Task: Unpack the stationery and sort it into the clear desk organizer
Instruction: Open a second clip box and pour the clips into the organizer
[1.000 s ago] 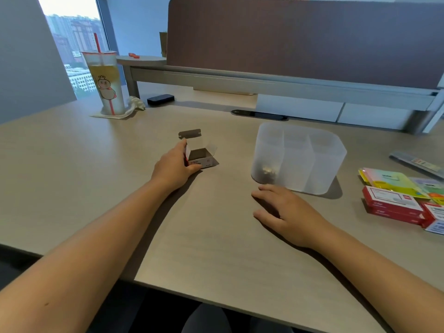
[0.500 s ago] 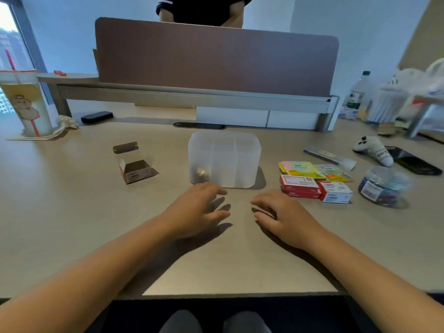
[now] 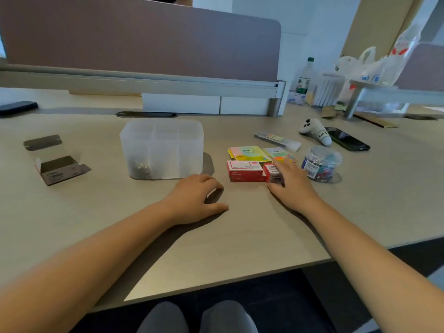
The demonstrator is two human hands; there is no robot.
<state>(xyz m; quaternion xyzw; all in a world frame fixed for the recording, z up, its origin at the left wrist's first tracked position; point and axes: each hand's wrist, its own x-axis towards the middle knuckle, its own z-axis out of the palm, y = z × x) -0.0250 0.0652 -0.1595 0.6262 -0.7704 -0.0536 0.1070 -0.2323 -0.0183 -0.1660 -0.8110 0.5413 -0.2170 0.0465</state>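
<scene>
The clear desk organizer (image 3: 189, 145) stands mid-desk, with small metal pieces (image 3: 141, 168) in its front left compartment. My left hand (image 3: 197, 198) rests on the desk just in front of it, fingers loosely curled and holding nothing. My right hand (image 3: 292, 183) lies over a small red and white box (image 3: 271, 173), fingers stretched across its right side and thumb at its near edge. A larger red box (image 3: 242, 170) sits against it on the left. Behind these lie pastel sticky note pads (image 3: 247, 152). A clear jar of coloured clips (image 3: 320, 163) stands to the right.
An opened cardboard box (image 3: 58, 169) and its torn flap (image 3: 43, 142) lie at the left. Further back on the right are a long slim packet (image 3: 276, 139), a white controller (image 3: 314, 132) and a black phone (image 3: 347, 138). A bottle (image 3: 305, 78) and plastic bags stand behind.
My right hand has moved right and forward from the bare desk onto the small red and white box. My left hand stays on the desk near the organizer. The view swung right.
</scene>
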